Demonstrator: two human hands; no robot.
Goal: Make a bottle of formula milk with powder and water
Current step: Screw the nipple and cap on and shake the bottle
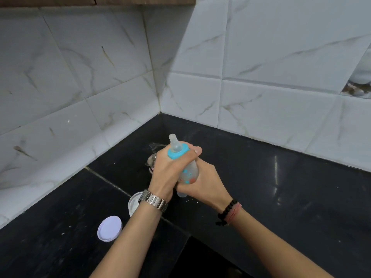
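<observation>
A clear baby bottle (188, 174) with a blue collar ring and a clear teat is held tilted above the black counter (281, 177), holding whitish liquid. My left hand (170, 171) grips its top, fingers curled round the blue ring. My right hand (202, 183) wraps round the bottle's lower body and base. An open powder tub (134, 202) sits on the counter under my left wrist, mostly hidden. Its white lid (109, 228) lies flat to the left.
A shiny metal vessel (151, 160) peeks out behind my left hand. White marble-look tiled walls meet in a corner behind the counter. White powder specks dot the counter. The counter's front edge drops away at the bottom centre.
</observation>
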